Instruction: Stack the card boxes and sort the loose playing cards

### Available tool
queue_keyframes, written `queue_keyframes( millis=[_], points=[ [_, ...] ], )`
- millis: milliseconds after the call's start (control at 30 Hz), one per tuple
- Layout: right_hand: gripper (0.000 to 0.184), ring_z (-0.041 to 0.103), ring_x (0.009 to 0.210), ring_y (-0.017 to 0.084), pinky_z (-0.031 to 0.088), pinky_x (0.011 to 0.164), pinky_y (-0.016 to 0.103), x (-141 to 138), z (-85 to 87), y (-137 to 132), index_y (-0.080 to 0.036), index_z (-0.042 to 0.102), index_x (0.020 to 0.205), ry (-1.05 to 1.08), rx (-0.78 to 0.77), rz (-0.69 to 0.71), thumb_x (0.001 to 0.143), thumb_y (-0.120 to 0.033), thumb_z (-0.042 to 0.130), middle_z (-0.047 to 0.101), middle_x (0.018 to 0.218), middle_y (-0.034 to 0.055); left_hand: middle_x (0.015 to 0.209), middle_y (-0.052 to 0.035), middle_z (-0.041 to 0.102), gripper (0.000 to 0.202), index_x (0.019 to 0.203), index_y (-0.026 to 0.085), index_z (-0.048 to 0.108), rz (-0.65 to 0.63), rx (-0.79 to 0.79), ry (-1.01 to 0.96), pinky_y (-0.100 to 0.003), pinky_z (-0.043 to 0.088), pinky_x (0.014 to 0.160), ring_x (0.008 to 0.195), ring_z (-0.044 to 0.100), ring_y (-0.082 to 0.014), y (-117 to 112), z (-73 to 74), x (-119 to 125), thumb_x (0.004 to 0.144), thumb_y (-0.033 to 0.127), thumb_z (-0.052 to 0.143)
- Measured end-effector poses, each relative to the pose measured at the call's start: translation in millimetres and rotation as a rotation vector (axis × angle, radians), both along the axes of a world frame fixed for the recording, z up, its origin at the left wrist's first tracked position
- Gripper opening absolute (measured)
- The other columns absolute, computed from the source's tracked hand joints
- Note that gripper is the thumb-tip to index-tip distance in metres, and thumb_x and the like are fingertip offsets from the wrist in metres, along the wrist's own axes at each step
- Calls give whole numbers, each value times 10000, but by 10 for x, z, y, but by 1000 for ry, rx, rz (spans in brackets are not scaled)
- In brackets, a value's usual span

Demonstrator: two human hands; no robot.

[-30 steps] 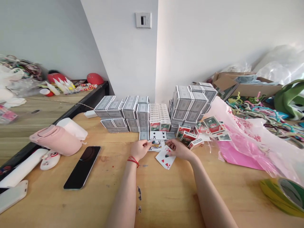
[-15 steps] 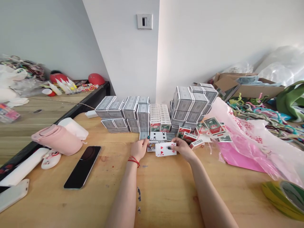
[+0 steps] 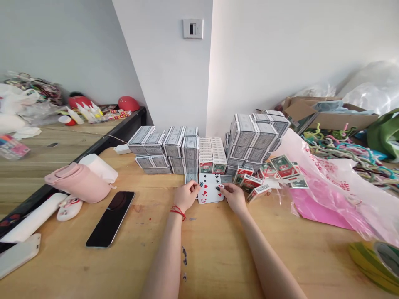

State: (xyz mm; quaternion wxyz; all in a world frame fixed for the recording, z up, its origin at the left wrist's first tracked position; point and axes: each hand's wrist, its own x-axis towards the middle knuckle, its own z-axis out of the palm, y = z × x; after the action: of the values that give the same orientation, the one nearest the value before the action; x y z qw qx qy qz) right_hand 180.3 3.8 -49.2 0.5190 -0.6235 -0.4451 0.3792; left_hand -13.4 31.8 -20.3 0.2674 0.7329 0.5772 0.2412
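Between my two hands are several playing cards (image 3: 212, 196), face up, with red hearts showing. My left hand (image 3: 187, 195), red string at the wrist, pinches their left edge. At the right edge, my right hand (image 3: 234, 197) has its thumb on the card faces and its fingers mostly hidden. Just behind lies a face-up spade card (image 3: 209, 178), close to the held ones. Grey-backed card stacks (image 3: 182, 143) stand behind on the left, and taller grey-backed stacks (image 3: 252, 133) on the right. Rows of card boxes (image 3: 212, 151) sit between them.
Loose red-and-green card boxes (image 3: 253, 182) lie right of my right hand, beside pink plastic (image 3: 324, 203). A phone (image 3: 110, 219) and a pink tumbler (image 3: 79, 182) are on the left. Yellow-green tape (image 3: 363, 261) sits at the right front.
My left hand has moved from the back spade card onto the heart cards, which now show more than one face across their width. The view has shifted slightly.
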Motion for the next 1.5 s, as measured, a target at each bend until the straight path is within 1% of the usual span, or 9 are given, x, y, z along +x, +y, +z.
queue_keyframes(
  millis=[167,367,667,833,1000,1200,1333,1433,1500],
  points=[
    [349,439,346,115,323,351,231,-8,-21,-1,-175,573,738,73,-50,-29,604,-493,631,576,478,-13,608,45,483,419,971,203,522,-92,106,-52,-212,345,572,571,459,-109,-50,14,36,676,497,565],
    [344,414,337,109,313,354,226,12,-1,-4,-193,517,702,143,-11,-45,636,-517,608,505,406,-47,856,-37,524,528,962,213,566,-272,266,49,-289,376,727,835,458,-201,-105,53,147,508,426,731],
    [318,365,338,67,281,341,194,82,-1,6,-182,522,715,389,60,-134,653,-476,625,468,416,-63,903,-46,501,323,940,241,618,-296,291,85,-335,369,809,900,432,-216,-90,1,112,628,310,662],
    [328,369,338,59,273,331,181,81,-10,9,-180,540,730,438,58,-138,634,-476,645,469,418,-69,967,-54,483,501,1099,264,576,-272,360,64,-365,366,828,912,416,-224,-92,-13,143,616,354,676],
    [315,373,342,59,287,331,180,89,-40,24,-183,546,727,441,48,-145,628,-460,657,479,428,-69,851,-38,500,244,900,314,680,-296,357,106,-365,362,785,835,405,-204,-78,-67,151,668,379,643],
    [312,375,351,56,294,336,175,105,-68,32,-181,550,730,434,54,-151,634,-457,658,478,434,-69,950,-24,577,107,772,312,705,-329,372,24,-376,346,825,881,411,-201,-62,-100,129,708,329,621],
    [327,400,369,66,316,352,180,105,-28,7,-184,564,772,451,87,-93,631,-463,660,498,455,-64,943,-34,600,139,791,274,697,-314,376,-49,-366,370,816,874,437,-198,-66,-63,140,713,352,611],
    [351,445,394,89,337,371,199,56,21,-34,-185,584,854,433,105,57,650,-463,646,539,490,-44,940,-53,588,231,901,228,659,-241,381,-153,-337,389,806,898,472,-196,-59,-23,145,750,372,559],
    [340,468,406,105,348,380,213,5,38,-55,-178,602,874,357,89,169,681,-457,620,552,498,-28,879,-50,583,228,861,198,638,-170,343,-247,-290,406,739,827,505,-171,-46,-24,150,779,369,512]
  ],
)
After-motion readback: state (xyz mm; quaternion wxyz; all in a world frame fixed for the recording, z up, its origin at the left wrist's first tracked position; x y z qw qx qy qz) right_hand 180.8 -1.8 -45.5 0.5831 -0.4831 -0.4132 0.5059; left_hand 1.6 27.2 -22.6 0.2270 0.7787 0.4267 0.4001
